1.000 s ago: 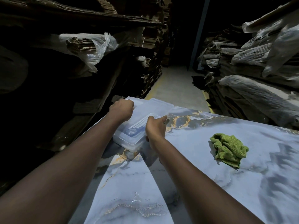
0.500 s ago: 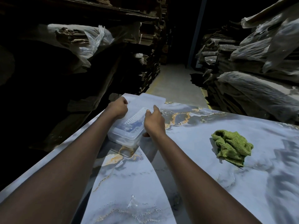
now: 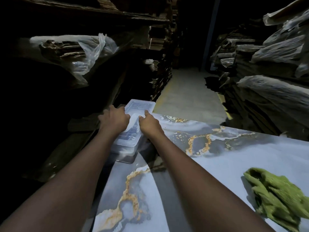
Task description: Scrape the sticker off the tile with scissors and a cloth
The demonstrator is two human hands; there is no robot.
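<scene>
Clear box (image 3: 128, 141) lengthwise away on tile (image 3: 234, 158)

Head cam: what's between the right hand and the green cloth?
Only bare marbled tile with gold veining, in the head view. The right hand is at the clear plastic box; the green cloth lies crumpled at the near right.

At the far left corner of a blue-grey marble-patterned tile with gold veins (image 3: 234, 156) stands a clear plastic rectangular box (image 3: 127, 142), and both bare forearms reach out to it. The left hand (image 3: 115, 118) grips its left side with curled fingers, while the right hand (image 3: 148, 123) lies on its right side, forefinger stretched out toward the far end; whether it holds anything cannot be told. A crumpled green cloth (image 3: 280, 198) lies on the tile near the right edge, well apart from the box.
</scene>
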